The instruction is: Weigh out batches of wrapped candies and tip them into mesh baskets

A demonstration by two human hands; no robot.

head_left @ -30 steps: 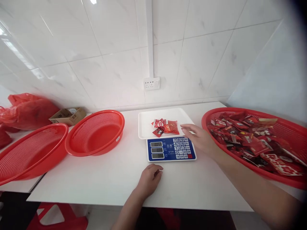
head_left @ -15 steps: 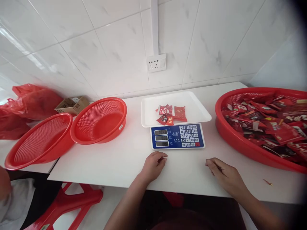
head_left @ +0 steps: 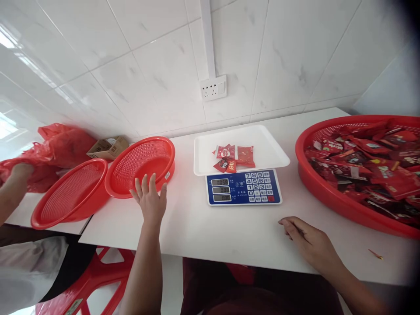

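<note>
My left hand (head_left: 150, 200) is raised in front of the smaller red basket (head_left: 113, 195), fingers spread and nothing in them. On the white table my right hand (head_left: 310, 240) rests to the lower right of the scale, its fingers curled and no object showing in them. The digital scale (head_left: 243, 187) has a blue keypad panel and a white tray (head_left: 210, 135). Several red snack packets (head_left: 245, 156) lie together on the tray. A large red basket (head_left: 303, 170) heaped with red packets stands to the right of the scale.
Left of the smaller basket, a second red basket (head_left: 70, 216) stands near a cardboard box (head_left: 114, 148) and red plastic bags (head_left: 70, 142). Another person's hand (head_left: 21, 170) is at the bags. A red stool (head_left: 108, 271) stands below, and a wall socket (head_left: 213, 89) is behind the scale.
My left hand has lifted from the table in front of the scale, moved left and spread its fingers. Another person's arm has come into view at the bags. My right hand stays put.
</note>
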